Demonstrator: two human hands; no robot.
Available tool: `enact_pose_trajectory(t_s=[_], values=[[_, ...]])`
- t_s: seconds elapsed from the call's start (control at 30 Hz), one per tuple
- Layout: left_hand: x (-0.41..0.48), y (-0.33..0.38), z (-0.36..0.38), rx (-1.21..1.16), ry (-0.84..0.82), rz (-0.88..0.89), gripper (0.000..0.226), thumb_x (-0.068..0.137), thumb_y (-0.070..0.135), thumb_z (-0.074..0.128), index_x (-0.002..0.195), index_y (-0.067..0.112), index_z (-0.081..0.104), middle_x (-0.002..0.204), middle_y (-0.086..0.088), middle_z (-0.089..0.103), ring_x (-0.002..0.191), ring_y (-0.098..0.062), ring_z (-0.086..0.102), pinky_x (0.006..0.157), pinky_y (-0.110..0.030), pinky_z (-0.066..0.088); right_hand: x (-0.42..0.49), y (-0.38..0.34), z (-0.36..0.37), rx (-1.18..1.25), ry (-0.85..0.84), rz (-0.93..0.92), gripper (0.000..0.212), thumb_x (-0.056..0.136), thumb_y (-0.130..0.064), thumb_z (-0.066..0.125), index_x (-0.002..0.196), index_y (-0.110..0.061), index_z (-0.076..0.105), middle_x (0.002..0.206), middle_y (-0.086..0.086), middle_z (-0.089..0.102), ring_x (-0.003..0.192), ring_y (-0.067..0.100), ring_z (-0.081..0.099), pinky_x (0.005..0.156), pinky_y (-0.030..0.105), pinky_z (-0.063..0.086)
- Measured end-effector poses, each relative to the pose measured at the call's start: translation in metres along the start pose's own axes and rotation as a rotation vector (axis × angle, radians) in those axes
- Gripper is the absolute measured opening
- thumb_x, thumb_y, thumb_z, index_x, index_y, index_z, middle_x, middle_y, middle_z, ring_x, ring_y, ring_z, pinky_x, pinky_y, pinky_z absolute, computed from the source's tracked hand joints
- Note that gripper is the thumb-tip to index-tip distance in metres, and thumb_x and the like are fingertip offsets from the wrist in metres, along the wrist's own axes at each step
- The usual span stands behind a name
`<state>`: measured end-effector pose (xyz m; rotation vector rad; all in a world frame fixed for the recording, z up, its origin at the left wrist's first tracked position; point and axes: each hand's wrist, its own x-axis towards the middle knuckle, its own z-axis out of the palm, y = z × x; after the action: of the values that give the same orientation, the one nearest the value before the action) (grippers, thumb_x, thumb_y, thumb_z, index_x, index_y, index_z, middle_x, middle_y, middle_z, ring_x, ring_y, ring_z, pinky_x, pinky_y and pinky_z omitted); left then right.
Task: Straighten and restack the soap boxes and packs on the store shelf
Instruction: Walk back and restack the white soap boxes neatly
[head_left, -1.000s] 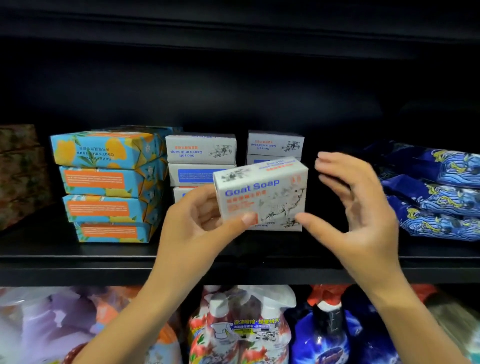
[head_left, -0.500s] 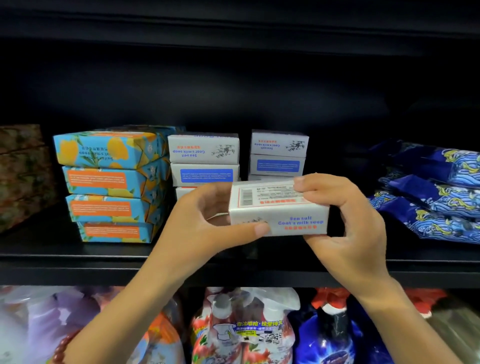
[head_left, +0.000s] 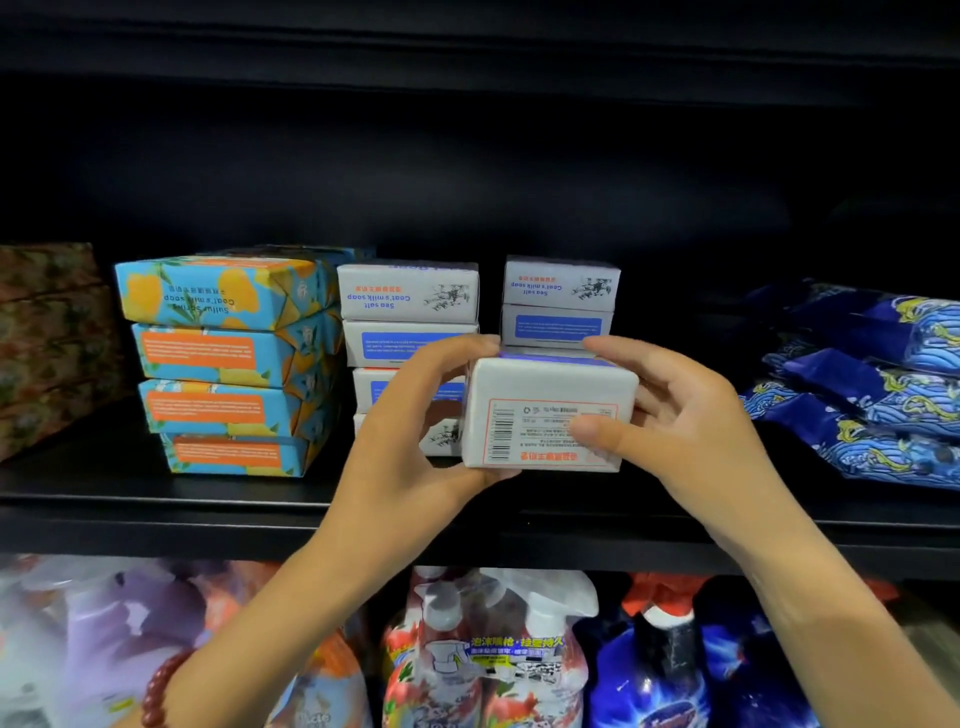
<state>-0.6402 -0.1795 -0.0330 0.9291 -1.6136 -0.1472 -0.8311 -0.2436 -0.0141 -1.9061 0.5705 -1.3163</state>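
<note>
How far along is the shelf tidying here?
Done, it seems: the middle stack stands four high and fairly square. In hand: the left hand and right hand both hold a white box, barcode side out, in front of the right stack. Left: placing that box; the blue-orange stack is stepped, and the blue packs lie loosely overlapped.

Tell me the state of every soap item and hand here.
Held white soap box, barcode face toward camera.
Left hand, grips box's left end.
Right hand, grips box's right end.
Sulfur spring soap stack, four high, staggered.
Left sea salt soap stack, four high.
Right sea salt soap stack, two visible.
Blue packs, piled flat.
</note>
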Motion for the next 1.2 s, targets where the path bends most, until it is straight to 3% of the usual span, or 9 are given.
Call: enact_pose_trajectory(t_s=[0.1, 0.2, 0.3, 0.4, 0.5, 0.67, 0.8, 0.97, 1.2], values=[[-0.002, -0.001, -0.004, -0.025, -0.062, -0.029, 0.084, 0.062, 0.031, 0.083, 0.133, 0.034, 0.039, 0.134, 0.014, 0.047, 0.124, -0.011, 0.048, 0.092, -0.021, 0.048, -0.006, -0.002, 0.006, -0.231, 0.136, -0.248, 0.048, 0.064, -0.014, 0.083, 0.107, -0.016, 0.062, 0.104, -0.009, 0.063, 0.102, 0.008, 0.061, 0.079, 0.015, 0.05], [0.0, 0.006, -0.007, -0.152, -0.072, -0.2, 0.088, 0.058, 0.046, 0.077, 0.136, 0.039, 0.037, 0.125, 0.015, 0.056, 0.117, -0.007, 0.055, 0.087, -0.019, 0.049, -0.011, 0.005, 0.011, -0.545, 0.269, -0.589, 0.035, 0.071, -0.005, 0.075, 0.102, -0.004, 0.059, 0.105, -0.003, 0.053, 0.104, 0.005, 0.053, 0.085, 0.012, 0.042], [0.003, 0.01, -0.01, -0.208, -0.058, -0.322, 0.079, 0.056, 0.053, 0.07, 0.129, 0.034, 0.048, 0.113, 0.019, 0.065, 0.104, 0.003, 0.061, 0.077, -0.01, 0.048, -0.012, 0.011, 0.014, -0.508, 0.261, -0.681, 0.032, 0.073, 0.004, 0.07, 0.101, -0.004, 0.056, 0.105, 0.005, 0.052, 0.104, 0.012, 0.053, 0.088, 0.017, 0.043], [0.005, 0.011, -0.013, -0.243, -0.141, -0.346, 0.069, 0.054, 0.044, 0.078, 0.118, 0.029, 0.058, 0.107, 0.018, 0.069, 0.1, -0.001, 0.065, 0.078, -0.013, 0.05, -0.014, 0.014, 0.017, -0.519, 0.248, -0.75, 0.037, 0.072, 0.007, 0.069, 0.1, -0.008, 0.05, 0.105, 0.01, 0.053, 0.106, 0.016, 0.054, 0.091, 0.018, 0.043], [0.001, 0.009, -0.013, -0.256, -0.097, -0.283, 0.057, 0.05, 0.033, 0.083, 0.104, 0.026, 0.065, 0.103, 0.011, 0.072, 0.097, -0.006, 0.067, 0.075, -0.014, 0.051, -0.015, 0.013, 0.018, -0.532, 0.166, -0.71, 0.034, 0.077, -0.005, 0.069, 0.102, -0.009, 0.047, 0.112, 0.007, 0.049, 0.113, 0.012, 0.049, 0.091, 0.013, 0.041], [-0.007, 0.004, -0.018, -0.229, -0.042, -0.151, 0.06, 0.055, 0.027, 0.085, 0.111, 0.029, 0.064, 0.112, 0.007, 0.069, 0.108, -0.011, 0.063, 0.087, -0.021, 0.05, -0.016, 0.003, 0.013, -0.438, -0.053, -0.39, 0.07, 0.063, -0.036, 0.081, 0.123, -0.018, 0.051, 0.13, -0.005, 0.045, 0.125, 0.004, 0.042, 0.096, 0.011, 0.036], [-0.016, 0.001, -0.023, -0.218, -0.016, -0.108, 0.062, 0.057, 0.029, 0.084, 0.115, 0.036, 0.062, 0.116, 0.009, 0.066, 0.112, -0.011, 0.06, 0.089, -0.023, 0.05, -0.02, 0.0, 0.021, -0.395, -0.049, -0.309, 0.07, 0.064, -0.034, 0.078, 0.127, -0.022, 0.051, 0.122, -0.011, 0.051, 0.117, 0.004, 0.048, 0.092, 0.012, 0.039], [-0.051, -0.01, -0.035, 0.33, 0.265, -0.066, 0.051, 0.069, 0.047, 0.072, 0.112, 0.022, 0.059, 0.112, 0.016, 0.062, 0.108, -0.006, 0.058, 0.087, -0.016, 0.045, -0.021, 0.001, 0.045, -0.397, -0.021, -0.222, 0.071, 0.065, -0.042, 0.079, 0.127, -0.019, 0.054, 0.119, -0.012, 0.052, 0.115, -0.001, 0.047, 0.09, 0.01, 0.039], [-0.075, -0.023, -0.067, 0.736, 0.162, -0.065, 0.041, 0.078, 0.054, 0.059, 0.084, 0.015, 0.07, 0.086, 0.007, 0.068, 0.083, -0.016, 0.062, 0.07, -0.037, 0.051, -0.01, 0.012, 0.076, -0.547, -0.096, -0.152, 0.067, 0.065, -0.039, 0.08, 0.125, -0.018, 0.056, 0.113, -0.014, 0.048, 0.103, -0.009, 0.041, 0.087, -0.001, 0.03]])
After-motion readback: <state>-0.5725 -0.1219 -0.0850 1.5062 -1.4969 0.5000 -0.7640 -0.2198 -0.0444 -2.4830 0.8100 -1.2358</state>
